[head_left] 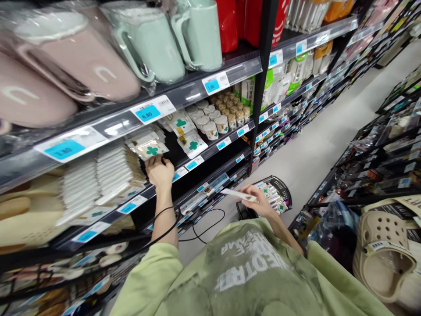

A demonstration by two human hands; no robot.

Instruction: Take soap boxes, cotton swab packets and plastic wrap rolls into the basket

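Clover packets (151,148) are left on the shelf (171,142) at 9 o'clock, touched by the left hand (161,172) (grip can't be told); white pack (235,193) is held in the right hand (259,201), basket (282,186) at 4 o'clock already part-filled.

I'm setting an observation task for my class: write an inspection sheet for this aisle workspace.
Surface: dark shelf, partly bare; price labels along its edge.
Job's things: clover-marked packets on the shelf; flat white pack; clover-marked packs in a black basket.
Clutter: wrapped mugs above; stacked white packs beside the packets.
Hands: left hand at the packets, grip unclear; right hand holds the flat white pack.
Cables: black cable crosses the left forearm, looping loosely beyond.
Surroundings: grey floor; beige clog on the right.
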